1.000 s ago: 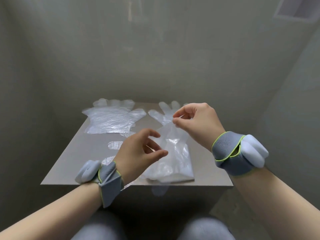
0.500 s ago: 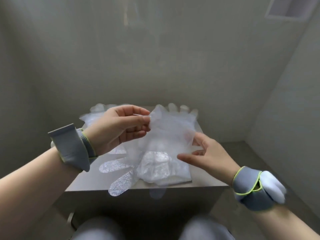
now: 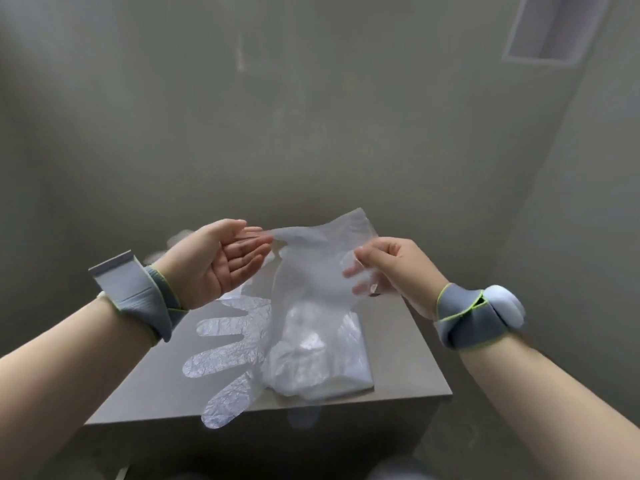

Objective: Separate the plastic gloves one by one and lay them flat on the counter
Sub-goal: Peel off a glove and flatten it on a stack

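A clear plastic glove (image 3: 304, 271) hangs in the air above the counter (image 3: 408, 341), and its fingers (image 3: 228, 362) droop toward the front edge. My left hand (image 3: 221, 261) is palm up with its fingers stretched out, and its fingertips pinch one corner of the glove's cuff. My right hand (image 3: 391, 265) pinches the other side of the cuff, its fingers partly behind the film. Under the lifted glove, a stack of plastic gloves (image 3: 332, 362) lies on the counter near the front right. Flat gloves (image 3: 176, 237) at the back left are mostly hidden by my left hand.
The grey counter is small and set between plain walls at the left, back and right. Its front edge (image 3: 263, 417) is close to me. A vent (image 3: 554, 29) sits high on the right wall. Both wrists wear grey straps.
Both hands have risen with the glove and moved apart, spreading its cuff. My left palm has turned upward. My right hand went from open below the glove to pinching it.
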`<act>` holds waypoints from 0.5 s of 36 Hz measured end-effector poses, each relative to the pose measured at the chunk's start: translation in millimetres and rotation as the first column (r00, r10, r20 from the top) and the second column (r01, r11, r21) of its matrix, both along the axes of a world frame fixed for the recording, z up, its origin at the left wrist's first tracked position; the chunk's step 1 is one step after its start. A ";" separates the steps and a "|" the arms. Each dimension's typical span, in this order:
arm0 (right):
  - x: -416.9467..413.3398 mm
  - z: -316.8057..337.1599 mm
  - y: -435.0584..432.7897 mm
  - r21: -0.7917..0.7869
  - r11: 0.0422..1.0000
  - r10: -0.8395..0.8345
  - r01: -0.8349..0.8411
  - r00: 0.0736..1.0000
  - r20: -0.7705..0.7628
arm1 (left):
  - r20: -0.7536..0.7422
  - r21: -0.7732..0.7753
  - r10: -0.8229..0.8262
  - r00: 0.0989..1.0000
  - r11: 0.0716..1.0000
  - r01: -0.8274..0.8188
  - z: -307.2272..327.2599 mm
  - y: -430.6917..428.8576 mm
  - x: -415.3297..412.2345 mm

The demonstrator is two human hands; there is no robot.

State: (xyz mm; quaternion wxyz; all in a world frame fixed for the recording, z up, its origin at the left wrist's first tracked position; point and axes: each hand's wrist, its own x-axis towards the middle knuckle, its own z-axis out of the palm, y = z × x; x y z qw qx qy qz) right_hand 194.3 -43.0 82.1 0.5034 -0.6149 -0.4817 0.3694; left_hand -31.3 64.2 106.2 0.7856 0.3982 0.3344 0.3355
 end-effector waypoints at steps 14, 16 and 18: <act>98.5 64.3 103.1 -0.442 0.886 -0.118 0.140 0.990 0.077 | 0.081 -0.036 0.069 0.994 0.997 -0.067 2.6 65.9 59.0; 103.7 75.4 117.9 -0.342 0.910 -0.167 0.235 0.962 0.218 | 0.062 -0.026 0.060 0.996 0.998 -0.058 0.4 76.4 69.2; 105.5 87.0 129.5 -0.153 0.939 -0.247 0.307 0.914 0.321 | 0.057 -0.005 0.044 0.997 0.999 -0.044 0.5 82.2 76.8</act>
